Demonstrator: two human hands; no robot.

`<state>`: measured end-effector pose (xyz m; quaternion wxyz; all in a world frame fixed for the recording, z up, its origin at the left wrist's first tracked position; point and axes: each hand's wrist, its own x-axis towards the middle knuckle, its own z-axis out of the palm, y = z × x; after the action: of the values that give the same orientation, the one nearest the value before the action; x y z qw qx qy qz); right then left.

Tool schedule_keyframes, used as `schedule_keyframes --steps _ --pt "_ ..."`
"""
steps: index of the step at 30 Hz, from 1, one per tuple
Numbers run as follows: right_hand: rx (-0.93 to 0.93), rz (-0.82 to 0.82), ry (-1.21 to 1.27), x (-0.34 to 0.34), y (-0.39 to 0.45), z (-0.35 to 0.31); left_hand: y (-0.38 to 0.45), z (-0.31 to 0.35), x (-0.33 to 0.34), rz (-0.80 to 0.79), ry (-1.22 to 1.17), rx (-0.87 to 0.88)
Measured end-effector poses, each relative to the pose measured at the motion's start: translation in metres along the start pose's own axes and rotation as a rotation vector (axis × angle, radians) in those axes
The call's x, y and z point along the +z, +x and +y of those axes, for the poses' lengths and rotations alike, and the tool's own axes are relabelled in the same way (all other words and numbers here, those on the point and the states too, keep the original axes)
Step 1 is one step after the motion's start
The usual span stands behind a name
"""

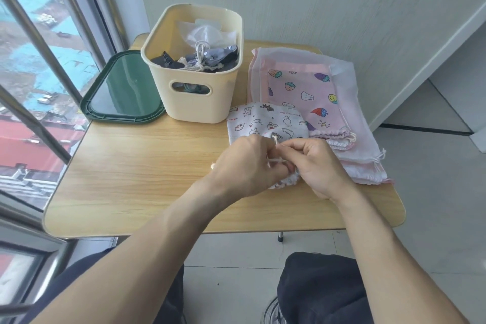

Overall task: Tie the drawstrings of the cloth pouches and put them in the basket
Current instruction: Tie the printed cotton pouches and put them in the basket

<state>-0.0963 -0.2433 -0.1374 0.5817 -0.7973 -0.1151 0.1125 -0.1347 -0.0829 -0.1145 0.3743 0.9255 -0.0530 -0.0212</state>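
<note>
White cartoon-print pouch lying flat near table's right edge; cream basket upright toward far edge, holding tied pouches.

Head view, single camera: worn at the person's head, above and near the front edge of the wooden table, facing forward and steeply down. Wide-angle; straight lines bow toward the frame borders. Near range: forearms enter from the bottom edge, the knees below the table. Beyond the table, a wall; left of it, a window, the scene outside perhaps rooftops. No second view shares this scene.
</note>
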Motion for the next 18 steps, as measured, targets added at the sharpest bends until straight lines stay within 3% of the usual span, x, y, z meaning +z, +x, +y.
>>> schedule_keyframes --steps 4,11,15,18 --pt "0.047 0.039 0.071 0.0 0.003 -0.001 -0.002 0.002 0.008 0.173 0.141 0.059" --pt "0.146 0.072 0.167 -0.001 0.002 -0.003 -0.003 0.0 0.013 0.277 0.242 0.208" --pt "0.115 0.043 0.173 -0.004 0.001 -0.001 -0.004 -0.003 0.007 0.175 0.239 0.259" --pt "0.104 -0.053 0.2 -0.011 -0.002 -0.004 -0.001 -0.008 -0.001 0.038 0.006 0.149"
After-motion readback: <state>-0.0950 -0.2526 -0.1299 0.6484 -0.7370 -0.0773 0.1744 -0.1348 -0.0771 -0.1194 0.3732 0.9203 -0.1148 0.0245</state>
